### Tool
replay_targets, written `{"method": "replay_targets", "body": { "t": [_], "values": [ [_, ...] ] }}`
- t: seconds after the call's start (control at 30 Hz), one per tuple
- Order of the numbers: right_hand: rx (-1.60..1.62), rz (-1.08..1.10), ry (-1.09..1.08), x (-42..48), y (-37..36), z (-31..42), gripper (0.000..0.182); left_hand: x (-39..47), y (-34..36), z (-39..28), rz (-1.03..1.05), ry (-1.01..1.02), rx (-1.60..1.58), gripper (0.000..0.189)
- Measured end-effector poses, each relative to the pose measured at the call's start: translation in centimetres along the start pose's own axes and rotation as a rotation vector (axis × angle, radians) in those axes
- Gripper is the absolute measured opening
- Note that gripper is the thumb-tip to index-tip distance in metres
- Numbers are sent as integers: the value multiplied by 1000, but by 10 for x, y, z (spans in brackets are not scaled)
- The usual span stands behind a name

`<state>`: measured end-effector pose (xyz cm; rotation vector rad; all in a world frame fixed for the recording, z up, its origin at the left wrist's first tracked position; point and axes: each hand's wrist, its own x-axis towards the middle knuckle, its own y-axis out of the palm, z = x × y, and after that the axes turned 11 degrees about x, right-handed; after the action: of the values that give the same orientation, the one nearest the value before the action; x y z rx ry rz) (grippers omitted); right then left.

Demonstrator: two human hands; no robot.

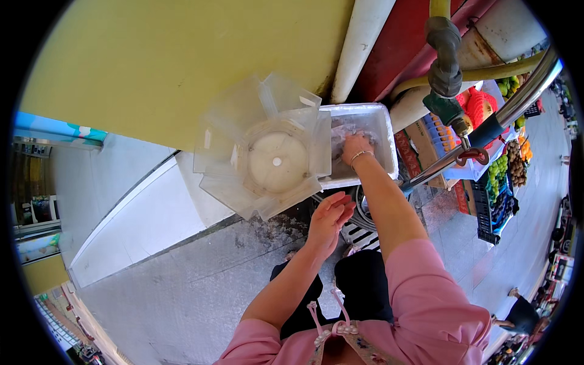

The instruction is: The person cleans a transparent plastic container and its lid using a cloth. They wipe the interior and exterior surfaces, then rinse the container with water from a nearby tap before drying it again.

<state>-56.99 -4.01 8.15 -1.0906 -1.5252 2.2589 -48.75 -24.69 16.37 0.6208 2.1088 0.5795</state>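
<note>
My right hand, with a bracelet on its wrist, reaches down into a white foam box. Cloudy water and a pale, crumpled piece of material fill part of that box around the fingers. The fingertips are hidden, so I cannot tell whether they grip the material. Nearer to me, my left hand hovers with loosely bent fingers and holds nothing. To the left of the foam box stands a clear plastic container with flared panels and a round base that has a small white disc at its centre.
A metal tap with a red handle juts in above right, beside a chrome bar. Crates of fruit, with green grapes, stand farther right. A yellow wall rises behind the containers. Below my hands is a floor grate.
</note>
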Motion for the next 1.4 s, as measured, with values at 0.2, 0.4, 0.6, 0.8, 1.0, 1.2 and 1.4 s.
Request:
{"method": "replay_targets", "body": {
  "t": [0.2,0.4,0.6,0.8,1.0,1.2,1.4],
  "values": [
    [904,-184,0,20,5,-49,41,97,41,8,-201,10,-266,48],
    [1322,-49,-258,-79,-101,-11,30,137,41,-20,81,-47,-276,66],
    [1661,-164,-452,-128,-121,-4,27,170,42,-15,196,42,-246,54],
    [1087,-473,-86,-49,-35,-20,70,160,65,-34,273,-31,-181,72],
    [1152,-668,-335,-48,-23,-9,41,200,51,-35,234,16,-25,60],
    [1655,-641,5,-41,-37,-21,44,155,79,-25,-14,436,254,42],
    [1754,-430,-232,-69,-59,-21,36,146,46,-50,449,-58,-117,53]
  ]
}}
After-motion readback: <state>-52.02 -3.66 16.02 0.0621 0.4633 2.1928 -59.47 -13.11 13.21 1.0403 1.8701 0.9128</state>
